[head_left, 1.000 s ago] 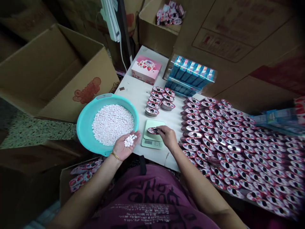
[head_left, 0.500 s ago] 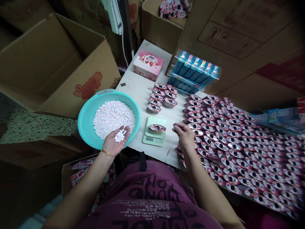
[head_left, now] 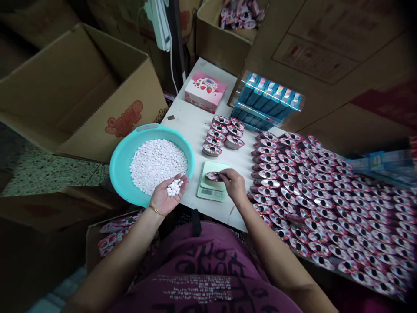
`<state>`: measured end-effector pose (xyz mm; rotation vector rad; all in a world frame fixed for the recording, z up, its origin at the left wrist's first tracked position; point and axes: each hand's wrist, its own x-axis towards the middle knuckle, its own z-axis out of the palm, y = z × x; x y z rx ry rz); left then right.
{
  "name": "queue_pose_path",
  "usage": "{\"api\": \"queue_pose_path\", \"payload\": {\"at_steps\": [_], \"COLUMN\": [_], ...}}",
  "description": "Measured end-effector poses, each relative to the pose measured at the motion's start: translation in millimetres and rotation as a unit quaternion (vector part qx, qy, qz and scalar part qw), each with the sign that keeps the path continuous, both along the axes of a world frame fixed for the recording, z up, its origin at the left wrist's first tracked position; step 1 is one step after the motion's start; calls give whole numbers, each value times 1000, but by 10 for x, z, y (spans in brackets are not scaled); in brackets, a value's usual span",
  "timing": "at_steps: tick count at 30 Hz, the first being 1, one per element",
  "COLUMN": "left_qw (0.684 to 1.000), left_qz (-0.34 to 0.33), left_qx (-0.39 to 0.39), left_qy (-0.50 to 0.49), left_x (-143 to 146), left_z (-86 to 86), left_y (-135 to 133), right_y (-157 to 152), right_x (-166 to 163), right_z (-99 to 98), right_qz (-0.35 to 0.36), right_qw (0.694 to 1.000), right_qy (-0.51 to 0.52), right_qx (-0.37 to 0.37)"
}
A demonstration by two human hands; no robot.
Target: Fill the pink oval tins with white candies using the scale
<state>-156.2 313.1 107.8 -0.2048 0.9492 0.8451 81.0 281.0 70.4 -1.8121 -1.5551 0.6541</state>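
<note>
My left hand [head_left: 167, 196] is cupped palm up over the near rim of a teal bowl [head_left: 122, 158], holding a small heap of white tablets [head_left: 174, 187]. The bowl is full of the same white tablets [head_left: 157, 163]. My right hand [head_left: 233, 184] reaches over a small pale green scale [head_left: 211, 188], its fingertips pinched at the end of an oval foil container [head_left: 213, 176] that lies on the scale's platform.
Several oval containers cover the table's right side in rows [head_left: 325, 195], and a small stack [head_left: 221, 134] stands behind the scale. A pink strawberry box [head_left: 205, 91] and blue packs [head_left: 267, 102] sit at the back. Open cardboard cartons [head_left: 78, 91] stand left.
My right hand, which had drawn back to the rows of containers half a second ago, has returned to the container on the scale. The left hand stayed cupped with its tablets.
</note>
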Motion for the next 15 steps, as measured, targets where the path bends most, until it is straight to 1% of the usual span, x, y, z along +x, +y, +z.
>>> {"api": "queue_pose_path", "payload": {"at_steps": [2,5,7,10,12,15], "left_qw": [1000,999,997,996,996,997], "left_qz": [15,51,75,89,84,71], "left_qx": [0,0,0,-7,-9,-2], "left_qy": [6,19,27,25,7,-30], "left_x": [-60,-210,-335,-484,-521,-478], "left_z": [-5,-36,-63,-95,-105,-106], "left_y": [18,85,154,262,311,339], "right_y": [-42,-79,-82,-76,-74,-69], "right_x": [98,259,346,400,374,271], "right_z": [35,113,110,13,-63,-117], "right_qz": [-21,-45,-23,33,65,102], "right_qw": [998,994,994,992,990,983], "right_qy": [-46,-82,-101,-118,-125,-140], "right_qx": [28,49,47,19,-13,-66]}}
